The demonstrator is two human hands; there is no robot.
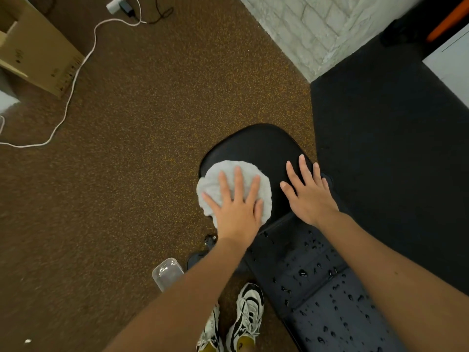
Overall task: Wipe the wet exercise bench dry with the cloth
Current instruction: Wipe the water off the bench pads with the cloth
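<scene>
While water beads still dot the long back pad (327,295) of the black exercise bench (256,146), my left hand (237,209) presses flat on a white terry cloth (215,181) — fingers straight and spread wide, palm down, nothing curled around the fabric. That cloth lies bunched on the left edge of the bench's seat pad, part of it hanging just past the rim. Beside it on the same pad, my right hand (308,196) rests open on the bare vinyl at the right edge, fingers fanned, well apart from the cloth.

Left of the bench, on speckled brown rubber flooring (142,138), stands a clear plastic container (166,274), partly hidden behind my left forearm. Nearer me than that, my black-and-white sneakers (243,318) are planted close against the bench's left side. A black mat (385,153) lies to the bench's right. Far beyond the bench to the left — a cardboard box (35,49) and a white cable (76,72) trailing across the floor.
</scene>
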